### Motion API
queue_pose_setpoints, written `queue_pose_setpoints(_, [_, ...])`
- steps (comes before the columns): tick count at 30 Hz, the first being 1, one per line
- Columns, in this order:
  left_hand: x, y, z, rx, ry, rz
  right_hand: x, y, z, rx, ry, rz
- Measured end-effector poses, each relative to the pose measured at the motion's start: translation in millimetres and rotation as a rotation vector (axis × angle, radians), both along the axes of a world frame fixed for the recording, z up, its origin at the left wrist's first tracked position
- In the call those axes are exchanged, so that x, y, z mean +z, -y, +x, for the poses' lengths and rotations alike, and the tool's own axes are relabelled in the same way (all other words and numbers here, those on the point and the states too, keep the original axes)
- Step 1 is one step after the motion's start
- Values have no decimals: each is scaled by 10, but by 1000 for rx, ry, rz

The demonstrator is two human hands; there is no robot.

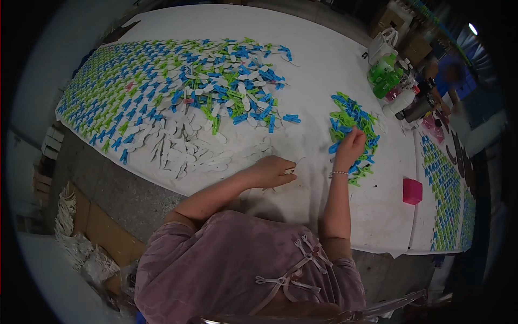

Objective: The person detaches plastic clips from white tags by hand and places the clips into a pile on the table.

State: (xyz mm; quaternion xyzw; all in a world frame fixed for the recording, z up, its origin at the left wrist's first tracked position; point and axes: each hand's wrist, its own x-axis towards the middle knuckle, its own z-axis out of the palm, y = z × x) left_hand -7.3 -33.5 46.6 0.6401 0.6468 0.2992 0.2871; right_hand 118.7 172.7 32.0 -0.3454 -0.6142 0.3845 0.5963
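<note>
My left hand [271, 171] is closed near the table's front edge, its fingers round a small white piece [290, 171]. My right hand [352, 147] is over a pile of blue and green plastic clips [345, 110], its fingers bent together. Whatever those fingers hold, if anything, is too small to make out. Beside my left hand lies a loose heap of thin white sole-shaped pieces [175, 148]. Farther back is a jumbled mound of blue, green and white clip pieces [237, 86].
Rows of blue and green clips [116, 89] cover the table's left side; more rows [445, 200] lie at right. A pink box [412, 191] stands right of my arm. Green bottles [386, 78] and a dark bottle [419, 109] stand at the back right, near another person [450, 81].
</note>
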Motion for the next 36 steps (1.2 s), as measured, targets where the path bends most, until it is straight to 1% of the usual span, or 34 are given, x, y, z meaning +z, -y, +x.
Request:
queue_pose_setpoints(1, [26, 101, -103, -45, -66, -9, 73, -171, 69, -93, 164, 32])
queue_pose_setpoints(2, [47, 216, -227, -21, -77, 72, 120, -301, 127, -189, 327, 65])
queue_pose_setpoints(3, [72, 347, -374, 1, -88, 154, 122, -408, 170, -187, 324, 70])
queue_pose_setpoints(5, [160, 660, -680, 141, -33, 149, 57, -571, 205, -345, 809, 559])
queue_pose_setpoints(6, [183, 824, -829, 215, -58, 155, 28, -579, 137, -345, 810, 568])
queue_pose_setpoints(7, [191, 985, -970, 292, -82, 160, -9, -540, 13, -113, 718, 527])
queue_pose_setpoints(8, [193, 1133, -1119, 358, -102, 85, -37, -456, -117, 118, 623, 478])
queue_pose_setpoints(9, [191, 1255, -1235, 423, -122, 6, -39, -283, -272, 283, 584, 306])
queue_pose_setpoints(10, [188, 1346, -1301, 430, -121, 4, -38, -121, -419, 445, 539, 132])
queue_pose_setpoints(11, [189, 1424, -1355, 507, -149, 25, -93, -57, -524, 453, 539, 134])
queue_pose_setpoints(12, [195, 1477, -1389, 584, -178, 48, -201, -28, -633, 505, 589, 236])
queue_pose_setpoints(13, [165, 1492, -1405, 592, -181, 49, -313, -28, -728, 556, 638, 340])
queue_pose_setpoints(15, [73, 1456, -1402, 493, -239, 79, -422, -73, -836, 570, 625, 368])
queue_pose_setpoints(16, [82, 1403, -1349, 501, -240, 80, -412, -111, -841, 630, 687, 181])
queue_pose_setpoints(17, [96, 1302, -1256, 426, -363, 301, -419, -131, -855, 686, 746, -10])
queue_pose_setpoints(18, [109, 1195, -1174, 345, -485, 523, -366, -81, -859, 690, 747, -5])
queue_pose_setpoints(19, [93, 1100, -1120, 351, -485, 525, -252, 18, -819, 666, 683, 14])
queue_pose_setpoints(20, [43, 998, -1070, 383, -312, 508, -143, 125, -770, 642, 622, 31])
queue_pose_setpoints(21, [-13, 890, -1008, 413, -137, 488, -57, 247, -735, 647, 626, 34])
queue_pose_setpoints(22, [-69, 766, -918, 422, -134, 488, 21, 399, -709, 774, 588, 39])
queue_pose_setpoints(23, [-129, 641, -816, 491, 142, 383, 83, 561, -689, 903, 548, 42])
queue_pose_setpoints(24, [-178, 550, -733, 554, 418, 274, 144, 753, -677, 915, 551, 41])
queue_pose_setpoints(25, [-209, 492, -678, 568, 418, 274, 198, 950, -675, 1009, 535, 124])
queue_pose_setpoints(26, [-232, 447, -639, 563, 686, 170, 211, 1063, -673, 1104, 515, 209])
queue_pose_setpoints(27, [-266, 424, -619, 550, 953, 66, 136, 1078, -666, 1120, 516, 212])
queue_pose_setpoints(28, [-340, 411, -611, 566, 957, 72, 19, 1060, -666, 1090, 467, 72])
queue_pose_setpoints(29, [-432, 401, -610, 609, 889, 225, -63, 1018, -675, 1055, 420, -69])
queue_pose_setpoints(30, [-481, 411, -626, 647, 813, 376, -65, 889, -678, 934, 370, -137])
queue_pose_setpoints(31, [-431, 490, -693, 662, 814, 379, -47, 697, -648, 810, 320, -205])
queue_pose_setpoints(33, [-239, 755, -962, 710, 913, 240, 42, 300, -525, 428, 549, 67])
queue_pose_setpoints(34, [-200, 852, -1107, 782, 804, 196, 60, 190, -497, 437, 550, 66])
queue_pose_setpoints(35, [-173, 937, -1266, 848, 693, 150, 71, 109, -471, 289, 616, 386])
queue_pose_setpoints(36, [-190, 1005, -1448, 868, 326, 225, 82, 84, -462, 130, 670, 705])
